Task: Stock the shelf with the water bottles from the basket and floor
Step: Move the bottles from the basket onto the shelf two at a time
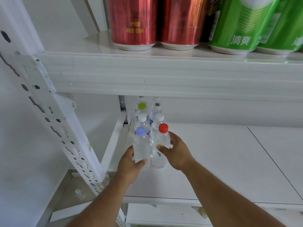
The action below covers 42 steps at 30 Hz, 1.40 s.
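The left hand (129, 163) grips the blue-capped bottle (141, 145), fingers behind it and thumb curled across its lower front. The right hand (174, 153) grips the red-capped bottle (161, 145) just beside it, thumb on the front and fingers round the far side. Both bottles stand upright on the lower shelf (213, 161), side by side and touching or nearly so, at the front of two short rows near the shelf's left end. Right behind the blue-capped bottle stands a white-capped bottle (142, 119), and behind that a green-capped bottle (142, 106); behind the red-capped bottle stand two more white-capped ones (159, 117), the rearmost partly hidden under the upper shelf (164, 76). On the upper shelf, above the bottles, stand two red cans (132, 23) and, to their right, two green cans (242, 25). The perforated upright (54, 126) rises left of the bottles.
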Available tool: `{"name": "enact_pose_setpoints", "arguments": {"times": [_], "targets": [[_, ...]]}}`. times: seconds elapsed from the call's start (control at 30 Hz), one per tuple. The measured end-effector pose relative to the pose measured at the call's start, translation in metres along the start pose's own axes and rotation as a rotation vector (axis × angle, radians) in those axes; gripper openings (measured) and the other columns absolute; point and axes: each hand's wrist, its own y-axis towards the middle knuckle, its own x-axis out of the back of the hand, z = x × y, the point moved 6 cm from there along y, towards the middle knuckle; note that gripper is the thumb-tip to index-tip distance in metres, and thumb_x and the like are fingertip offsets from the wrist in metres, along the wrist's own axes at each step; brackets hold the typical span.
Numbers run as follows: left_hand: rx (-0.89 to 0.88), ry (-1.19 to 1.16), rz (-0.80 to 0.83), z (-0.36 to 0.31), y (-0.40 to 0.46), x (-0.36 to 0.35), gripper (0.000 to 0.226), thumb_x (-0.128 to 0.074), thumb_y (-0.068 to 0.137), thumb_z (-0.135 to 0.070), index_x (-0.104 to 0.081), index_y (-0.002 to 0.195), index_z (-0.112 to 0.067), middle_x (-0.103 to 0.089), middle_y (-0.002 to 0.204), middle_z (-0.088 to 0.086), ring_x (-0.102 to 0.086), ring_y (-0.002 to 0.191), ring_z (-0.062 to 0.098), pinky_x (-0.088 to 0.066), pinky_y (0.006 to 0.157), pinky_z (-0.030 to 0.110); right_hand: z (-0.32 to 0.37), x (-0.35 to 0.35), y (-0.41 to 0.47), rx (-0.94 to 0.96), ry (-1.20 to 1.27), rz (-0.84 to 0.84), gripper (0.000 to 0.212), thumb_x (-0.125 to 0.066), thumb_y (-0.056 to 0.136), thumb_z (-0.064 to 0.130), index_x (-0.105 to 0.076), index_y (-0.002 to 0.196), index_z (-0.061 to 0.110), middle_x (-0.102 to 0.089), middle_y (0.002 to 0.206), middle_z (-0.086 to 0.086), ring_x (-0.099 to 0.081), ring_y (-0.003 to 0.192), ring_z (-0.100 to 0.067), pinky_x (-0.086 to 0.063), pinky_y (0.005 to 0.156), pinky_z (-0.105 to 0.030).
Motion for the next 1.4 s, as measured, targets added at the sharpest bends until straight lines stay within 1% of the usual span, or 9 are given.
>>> {"name": "enact_pose_setpoints", "arguments": {"times": [0.17,0.3,0.4,0.53,0.67,0.8,0.93,1.1,1.4], "targets": [[0.006,0.044,0.008,0.0,-0.001,0.001,0.063,-0.08,0.076,-0.015,-0.053,0.131,-0.03,-0.066,0.118,-0.016,-0.06,0.113,0.002,-0.047,0.084,0.017,-0.002,0.002,-0.004,-0.006,0.011,0.006,0.041,-0.073,0.083,0.024,-0.06,0.118,0.041,-0.069,0.109,0.024,-0.062,0.1,0.007,-0.046,0.083,-0.019],[0.04,0.06,0.024,0.001,-0.004,0.001,0.075,-0.081,0.077,-0.016,-0.044,0.14,-0.031,-0.06,0.13,-0.013,-0.053,0.124,0.006,-0.046,0.096,0.026,-0.009,0.001,-0.009,-0.056,0.011,0.018,0.039,-0.073,0.083,0.028,-0.06,0.116,0.043,-0.068,0.109,0.027,-0.061,0.105,0.007,-0.05,0.091,-0.028],[0.078,0.085,0.038,0.004,-0.008,0.002,0.083,-0.08,0.078,-0.018,-0.035,0.148,-0.028,-0.051,0.144,-0.007,-0.044,0.135,0.01,-0.041,0.109,0.039,-0.017,0.001,-0.015,-0.116,-0.012,0.039,0.047,-0.072,0.084,0.035,-0.056,0.128,0.038,-0.064,0.125,0.02,-0.054,0.124,-0.004,-0.046,0.104,-0.039],[0.132,0.166,0.028,0.007,-0.02,0.003,0.09,-0.076,0.083,-0.029,-0.021,0.154,-0.023,-0.034,0.157,-0.001,-0.034,0.143,0.015,-0.034,0.114,0.036,-0.026,0.003,-0.032,-0.223,-0.108,0.019,0.079,-0.068,0.087,0.046,-0.031,0.153,0.021,-0.041,0.153,0.006,-0.039,0.141,-0.014,-0.036,0.111,-0.033],[0.141,0.364,0.05,0.008,-0.04,0.005,0.092,-0.069,0.084,-0.043,-0.014,0.156,-0.024,-0.027,0.159,0.0,-0.032,0.143,0.02,-0.033,0.111,0.033,-0.033,0.001,-0.058,-0.288,-0.264,0.051,0.078,-0.057,0.094,0.049,-0.022,0.156,0.017,-0.032,0.16,-0.001,-0.034,0.144,-0.018,-0.029,0.115,-0.032],[0.119,0.536,0.097,0.003,-0.07,0.005,0.09,-0.065,0.085,-0.048,-0.015,0.156,-0.022,-0.024,0.161,0.001,-0.031,0.144,0.022,-0.033,0.113,0.036,-0.03,-0.003,-0.089,-0.257,-0.448,0.114,0.075,-0.049,0.096,0.052,-0.022,0.156,0.016,-0.031,0.16,-0.001,-0.032,0.144,-0.02,-0.026,0.115,-0.031],[0.067,0.797,0.164,-0.003,-0.113,0.003,0.086,-0.058,0.087,-0.052,-0.015,0.155,-0.024,-0.013,0.164,0.002,-0.023,0.147,0.024,-0.03,0.116,0.042,-0.025,-0.011,-0.128,-0.105,-0.719,0.208,0.073,-0.042,0.098,0.053,-0.021,0.155,0.012,-0.028,0.16,-0.006,-0.027,0.145,-0.026,-0.023,0.116,-0.034],[0.019,0.918,0.191,-0.006,-0.176,-0.003,0.078,-0.058,0.089,-0.045,-0.022,0.154,-0.023,-0.013,0.164,0.003,-0.019,0.149,0.022,-0.028,0.117,0.042,-0.039,-0.018,-0.19,0.087,-0.957,0.352,0.08,-0.043,0.096,0.056,-0.02,0.155,0.008,-0.018,0.163,-0.014,-0.018,0.149,-0.029,-0.013,0.119,-0.035],[0.156,0.896,0.272,0.055,-0.288,-0.037,0.073,-0.064,0.085,-0.043,-0.035,0.149,-0.022,-0.033,0.158,0.003,-0.04,0.138,0.027,-0.037,0.111,0.041,-0.115,-0.018,-0.301,-0.011,-0.901,0.466,0.079,-0.05,0.092,0.057,-0.027,0.152,0.01,-0.023,0.161,-0.013,-0.024,0.146,-0.03,-0.03,0.115,-0.045]]}}
